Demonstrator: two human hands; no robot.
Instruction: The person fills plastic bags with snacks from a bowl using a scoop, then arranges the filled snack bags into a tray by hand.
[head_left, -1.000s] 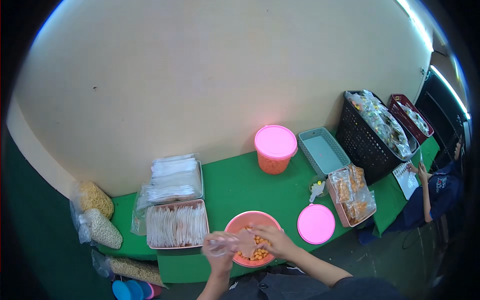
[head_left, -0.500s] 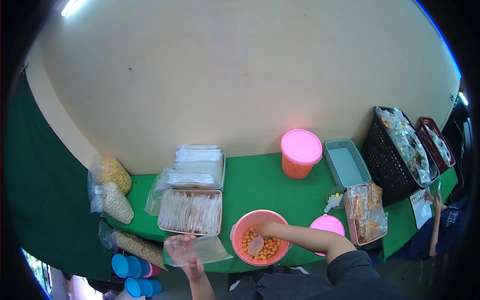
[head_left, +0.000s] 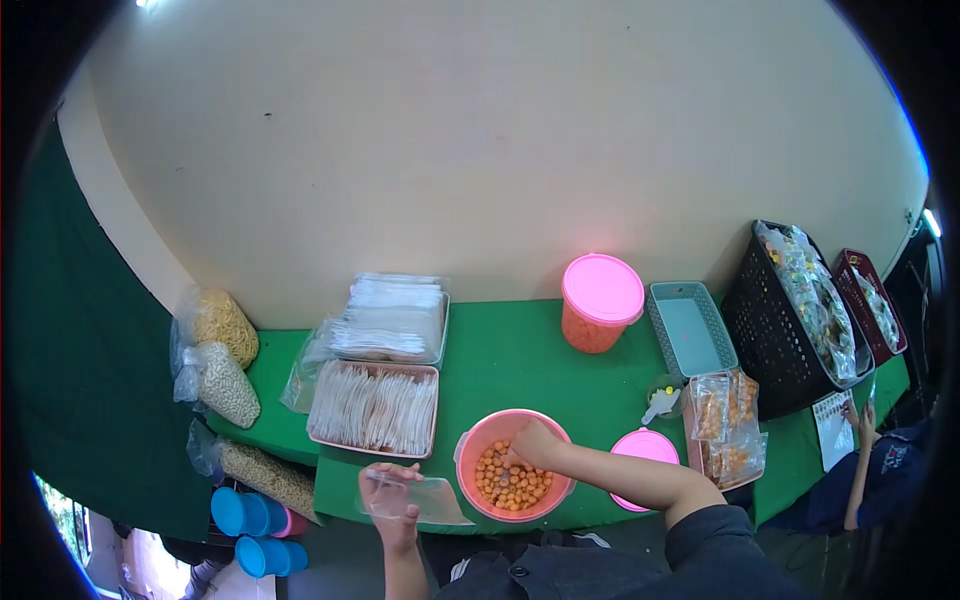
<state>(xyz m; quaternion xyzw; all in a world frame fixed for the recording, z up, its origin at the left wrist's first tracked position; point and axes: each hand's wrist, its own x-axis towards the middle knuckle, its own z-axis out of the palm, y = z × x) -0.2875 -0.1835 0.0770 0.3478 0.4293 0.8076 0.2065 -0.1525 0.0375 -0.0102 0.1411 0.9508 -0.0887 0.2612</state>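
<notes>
My left hand (head_left: 392,497) holds a clear plastic bag (head_left: 445,502) in front of the pink bucket (head_left: 463,470), fingers and thumb on the bag's left end. The bag looks flat, with nothing visible in it. My right hand (head_left: 533,445) is down inside the bucket, its fingers closed over round orange snack balls (head_left: 515,487). It grips a small translucent scoop, now mostly hidden by the hand and the balls.
Trays of flat packets (head_left: 375,410) stand at left, near bulk snack bags (head_left: 228,385). A lidded pink tub (head_left: 600,305), pink lid (head_left: 645,462), blue-grey basket (head_left: 690,330), tray of filled bags (head_left: 725,425) and black crate (head_left: 785,320) stand right. Another person's hand (head_left: 862,420) is far right.
My right hand has shifted and the scoop, visible before, has sunk among the balls. My left hand and the bag have moved slightly right in view. The camera view has shifted a little.
</notes>
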